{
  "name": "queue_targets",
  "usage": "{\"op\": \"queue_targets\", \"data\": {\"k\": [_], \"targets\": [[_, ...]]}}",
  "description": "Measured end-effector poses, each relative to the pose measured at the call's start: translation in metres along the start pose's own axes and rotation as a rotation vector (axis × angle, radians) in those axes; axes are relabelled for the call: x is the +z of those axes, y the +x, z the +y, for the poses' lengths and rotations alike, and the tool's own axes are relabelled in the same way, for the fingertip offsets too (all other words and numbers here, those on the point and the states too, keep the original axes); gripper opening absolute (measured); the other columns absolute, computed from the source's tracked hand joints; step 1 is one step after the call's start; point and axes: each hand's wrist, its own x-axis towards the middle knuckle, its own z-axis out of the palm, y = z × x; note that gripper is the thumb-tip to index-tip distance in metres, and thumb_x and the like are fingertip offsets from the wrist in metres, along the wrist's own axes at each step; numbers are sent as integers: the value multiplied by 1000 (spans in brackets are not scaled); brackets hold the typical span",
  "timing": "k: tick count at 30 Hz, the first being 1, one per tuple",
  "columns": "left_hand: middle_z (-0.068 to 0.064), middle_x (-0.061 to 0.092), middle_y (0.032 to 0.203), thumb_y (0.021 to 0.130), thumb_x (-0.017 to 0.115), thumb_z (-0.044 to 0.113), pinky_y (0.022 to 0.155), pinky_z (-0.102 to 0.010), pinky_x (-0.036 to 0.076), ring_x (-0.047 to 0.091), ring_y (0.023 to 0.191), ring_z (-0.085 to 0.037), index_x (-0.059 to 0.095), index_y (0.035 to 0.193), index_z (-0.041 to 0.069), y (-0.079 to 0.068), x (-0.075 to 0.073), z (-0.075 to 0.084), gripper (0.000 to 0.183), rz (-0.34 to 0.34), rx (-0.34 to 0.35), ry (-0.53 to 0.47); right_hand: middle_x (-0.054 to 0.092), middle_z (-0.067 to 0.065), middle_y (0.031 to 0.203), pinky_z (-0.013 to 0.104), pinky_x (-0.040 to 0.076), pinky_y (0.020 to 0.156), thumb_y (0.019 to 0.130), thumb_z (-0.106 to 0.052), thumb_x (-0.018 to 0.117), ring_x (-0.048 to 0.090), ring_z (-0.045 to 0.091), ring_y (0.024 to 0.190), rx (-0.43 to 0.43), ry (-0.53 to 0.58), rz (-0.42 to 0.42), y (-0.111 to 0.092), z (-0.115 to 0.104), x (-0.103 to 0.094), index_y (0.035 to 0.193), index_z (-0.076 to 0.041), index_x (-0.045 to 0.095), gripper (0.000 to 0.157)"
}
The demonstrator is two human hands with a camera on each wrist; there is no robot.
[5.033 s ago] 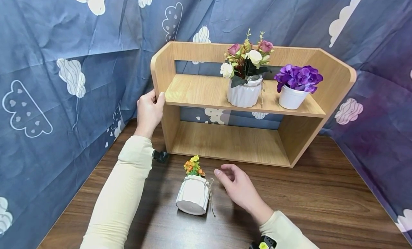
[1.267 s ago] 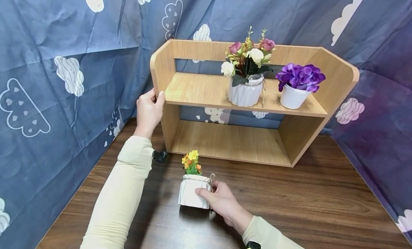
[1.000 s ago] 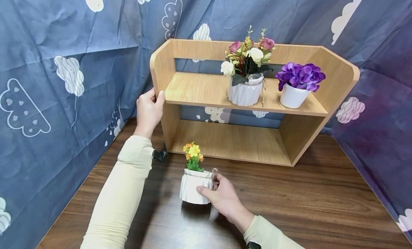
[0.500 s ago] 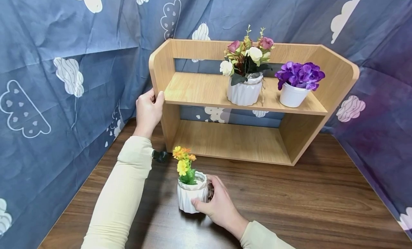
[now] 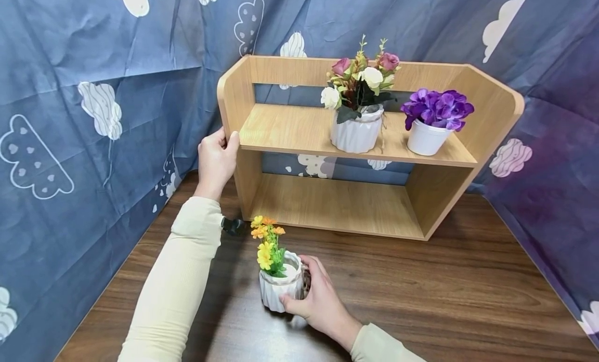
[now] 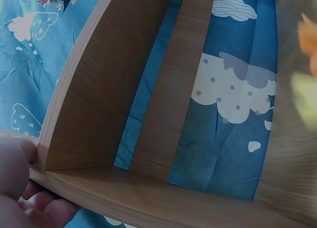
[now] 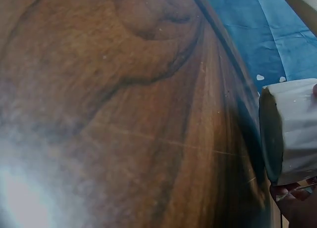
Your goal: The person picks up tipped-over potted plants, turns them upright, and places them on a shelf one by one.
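In the head view my right hand (image 5: 318,302) grips the right side of a small white flower pot (image 5: 276,292), thumb on the front. Yellow and orange artificial flowers (image 5: 265,250) lean left out of the pot, which is held upright over the table. The right wrist view shows that pot (image 7: 294,134) at the right edge, with its underside facing the camera. My left hand (image 5: 217,158) pinches the left side panel of a wooden two-tier shelf (image 5: 299,133) at the height of its middle board. Fingers (image 6: 47,205) curl around that panel's edge in the left wrist view.
On the upper board stand a white pot of roses (image 5: 357,130) and a white pot of purple flowers (image 5: 427,138). The shelf rests on a dark wooden table (image 5: 444,294). Blue cloud-patterned cloth (image 5: 140,55) hangs behind and at both sides.
My right hand has moved in, taken hold of the small pot and lifted it from lying on its side. The pot is now turned upright. My left hand has stayed on the shelf.
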Motion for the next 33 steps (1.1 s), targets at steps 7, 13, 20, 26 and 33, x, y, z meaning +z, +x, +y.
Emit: {"op": "queue_targets", "data": {"k": [7, 13, 20, 26, 33], "targets": [[-19, 81, 112, 106, 61, 20, 82, -34, 54, 73, 96, -25, 79, 119, 1, 2, 0, 2, 30, 10, 11, 9, 59, 4, 145, 50, 48, 116, 70, -26, 95, 60, 22, 132, -21, 10, -52, -3, 3, -2, 150, -8, 49, 94], [-19, 81, 113, 106, 60, 21, 85, -41, 57, 74, 98, -25, 78, 121, 1, 3, 2, 1, 31, 7, 16, 8, 57, 5, 146, 49, 47, 119, 71, -24, 95, 59, 23, 134, -49, -2, -63, -8, 4, -3, 150, -6, 47, 95], [-18, 82, 110, 106, 60, 21, 77, -24, 50, 72, 94, -24, 79, 119, 2, 2, 1, 0, 30, 9, 11, 25, 56, 3, 145, 46, 48, 118, 72, -21, 96, 58, 21, 134, -70, -35, -74, -12, 4, -1, 150, -5, 45, 94], [-18, 82, 109, 106, 61, 21, 75, -19, 47, 72, 94, -23, 79, 118, 2, 1, 0, 1, 29, 10, 14, 23, 53, 7, 150, 53, 47, 119, 74, -25, 98, 58, 26, 136, -55, -15, -103, -14, 2, -4, 157, -5, 40, 104], [-18, 82, 109, 106, 61, 21, 74, -18, 45, 73, 94, -23, 80, 117, 2, 1, 1, -1, 29, 9, 16, 26, 46, 9, 162, 60, 41, 122, 72, -42, 99, 52, 29, 145, -30, 12, -124, -15, 2, -6, 163, -8, 33, 118]]}}
